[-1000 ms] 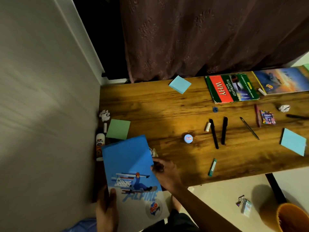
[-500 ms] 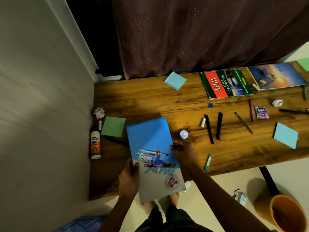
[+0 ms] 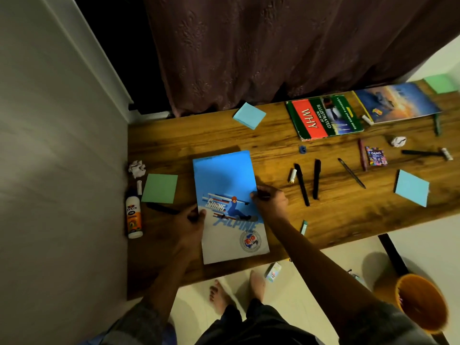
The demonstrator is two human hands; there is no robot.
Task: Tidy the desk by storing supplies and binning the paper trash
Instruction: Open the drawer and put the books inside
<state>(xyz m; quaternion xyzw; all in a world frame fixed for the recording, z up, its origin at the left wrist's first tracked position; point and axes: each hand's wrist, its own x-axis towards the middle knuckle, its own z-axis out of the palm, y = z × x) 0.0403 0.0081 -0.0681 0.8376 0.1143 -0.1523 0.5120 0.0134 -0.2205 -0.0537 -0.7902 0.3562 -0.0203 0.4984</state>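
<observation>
Your left hand (image 3: 190, 224) and right hand (image 3: 270, 202) pinch the blue notebook (image 3: 227, 205) by its side edges, flat on the surface (image 3: 211, 138); thin, light, probably floppy, so support both sides.
</observation>
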